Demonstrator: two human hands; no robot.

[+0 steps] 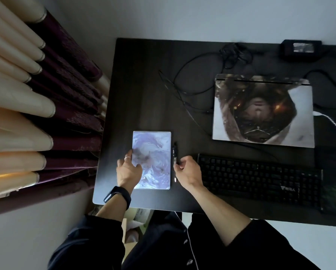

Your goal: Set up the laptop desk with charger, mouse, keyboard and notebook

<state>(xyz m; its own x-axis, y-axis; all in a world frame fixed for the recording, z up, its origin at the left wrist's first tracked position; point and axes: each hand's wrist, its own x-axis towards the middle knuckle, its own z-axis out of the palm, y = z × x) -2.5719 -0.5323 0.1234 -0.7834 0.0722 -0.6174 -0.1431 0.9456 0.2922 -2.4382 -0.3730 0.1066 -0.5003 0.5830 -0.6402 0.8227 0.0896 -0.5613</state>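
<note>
Dark sleeves (97,240) and both forearms reach from the bottom edge to the near-left corner of the surface (143,84). Left hand (129,169), w/ a black wristband (117,195) and a ring (127,158), lies on the notebook (155,152). Its fingers are loosely spread along the left edge, thumb on the cover, pressing rather than gripping as far as I can tell. Notebook is flat, closed, pale swirly cover up, near the front-left corner, left of the keyboard (256,178). Right hand (186,168) has its fingers curled, pinching a black pen (174,151). Pen runs parallel to the notebook's right edge, just beside it; can't tell if it touches the surface or is lifted a bit.

Keyboard sits along the front edge, just right of the right hand. Laptop (262,112) lies shut behind it, printed lid up. Charger brick (300,48) is at the back edge, its thin cable (184,75) looping across the middle toward the laptop's left side. Plug end is too dark to confirm it's in. No mouse in view; right edge is cropped & blurred.

Step in hand, imo: placing notebook + pen and squaring the two. Next move prob needs the pen let go alongside and the left hand taken off w/o dragging the notebook. After that, lid opened and mouse found, likely off-frame right.
</note>
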